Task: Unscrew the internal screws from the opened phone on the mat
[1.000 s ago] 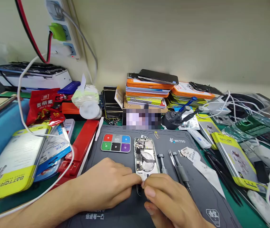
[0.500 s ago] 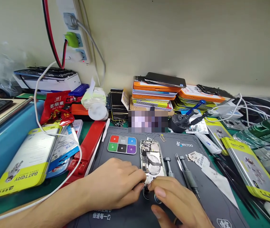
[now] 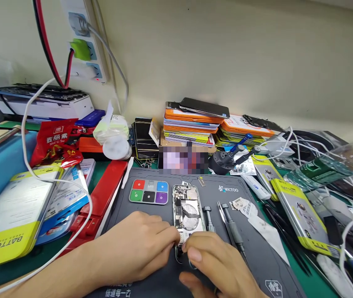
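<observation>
Two hands low in view — left hand [image 3: 139, 246] and right hand [image 3: 218, 265], fingers curled, tips pinched onto the near end of the opened phone [image 3: 187, 209]. Phone lies flat on the grey mat [image 3: 257, 248] on the desk [image 3: 18, 267]. Just right of it: screwdriver [image 3: 209, 215], tweezers [image 3: 222, 213]. Beyond — colour tray [image 3: 149, 191] on the mat's far left, then stack of boxes [image 3: 191, 122] by the wall [image 3: 226, 49].
</observation>
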A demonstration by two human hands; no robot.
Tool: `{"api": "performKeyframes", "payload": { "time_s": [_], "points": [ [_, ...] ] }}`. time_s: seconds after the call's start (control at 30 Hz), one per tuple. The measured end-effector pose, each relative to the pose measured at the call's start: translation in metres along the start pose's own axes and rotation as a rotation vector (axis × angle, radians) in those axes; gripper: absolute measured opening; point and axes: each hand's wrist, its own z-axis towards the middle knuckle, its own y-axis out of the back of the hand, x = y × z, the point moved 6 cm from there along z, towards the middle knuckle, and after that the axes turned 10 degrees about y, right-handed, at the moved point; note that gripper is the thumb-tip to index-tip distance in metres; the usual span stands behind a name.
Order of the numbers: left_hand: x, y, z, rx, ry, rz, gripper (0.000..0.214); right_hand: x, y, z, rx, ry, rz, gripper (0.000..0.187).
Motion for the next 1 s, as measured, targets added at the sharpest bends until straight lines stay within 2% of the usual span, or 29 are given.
{"api": "performKeyframes", "payload": {
  "time_s": [0.23, 0.33, 0.57, 0.83, 0.9, 1.0],
  "points": [
    [0.0055, -0.0022, 0.0032, 0.020, 0.124, -0.151, 0.022, 0.0019, -0.0004, -0.0004, 0.011, 0.020, -0.011, 0.040],
    [0.0059, -0.0025, 0.0032, 0.029, 0.133, -0.146, 0.022, 0.0004, -0.0009, -0.0003, 0.008, -0.007, 0.011, 0.042],
    [0.0051, -0.0012, 0.0030, 0.009, 0.115, -0.135, 0.022, 0.0009, -0.0008, -0.0001, 0.010, 0.028, -0.008, 0.035],
    [0.0052, -0.0019, 0.0036, -0.001, 0.110, -0.149, 0.021, 0.0005, 0.0013, 0.0008, -0.010, -0.031, 0.015, 0.055],
    [0.0053, -0.0016, 0.0037, -0.008, 0.104, -0.151, 0.021, 0.0011, 0.0018, 0.0014, -0.003, -0.027, 0.011, 0.050],
    [0.0052, -0.0018, 0.0036, -0.013, 0.088, -0.146, 0.021, 0.0033, 0.0025, 0.0039, 0.022, 0.009, -0.040, 0.033]
  ]
}}
